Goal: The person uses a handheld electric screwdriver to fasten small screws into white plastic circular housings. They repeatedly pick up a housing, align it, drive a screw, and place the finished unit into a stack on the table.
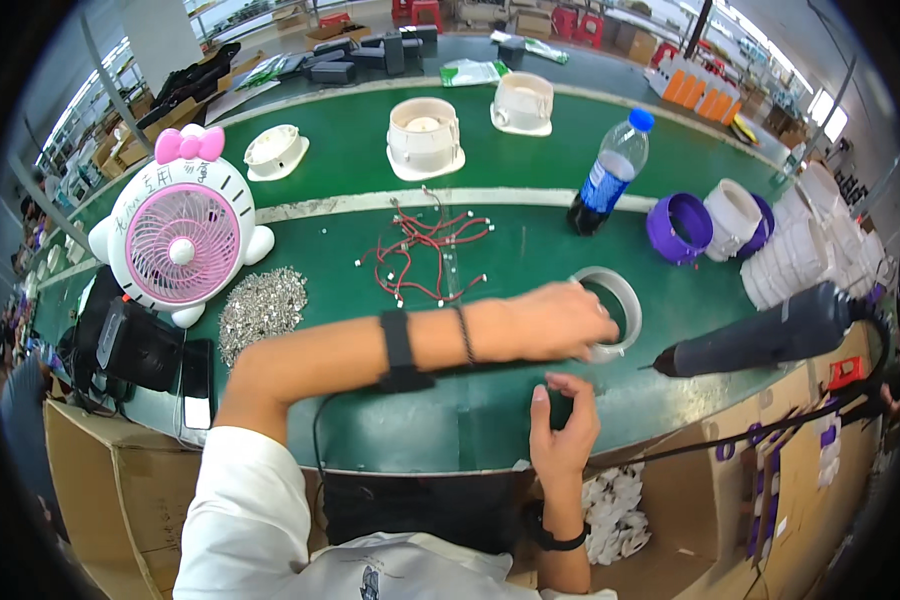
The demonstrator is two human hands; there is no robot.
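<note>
My left arm stretches across the green bench to the right. At its end my left hand (568, 322) is closed over the near left side of a white ring (631, 298), and its fingertips are partly hidden in the ring's opening. Below it, close to the bench's front edge, my right hand (567, 432) is raised with thumb and fingers apart and nothing between them. To the right lies a dark electric screwdriver (760, 335), its tip pointing toward the ring. Red wires (415, 250) with small white connectors lie tangled beyond my left forearm.
A pile of small metal screws (260, 308) and a pink-and-white fan (182, 240) stand left. White round housings (423, 140) line the back. A bottle (610, 175), purple rings (678, 228) and stacked white parts (800, 250) are at right. Cardboard boxes (135, 490) flank me below.
</note>
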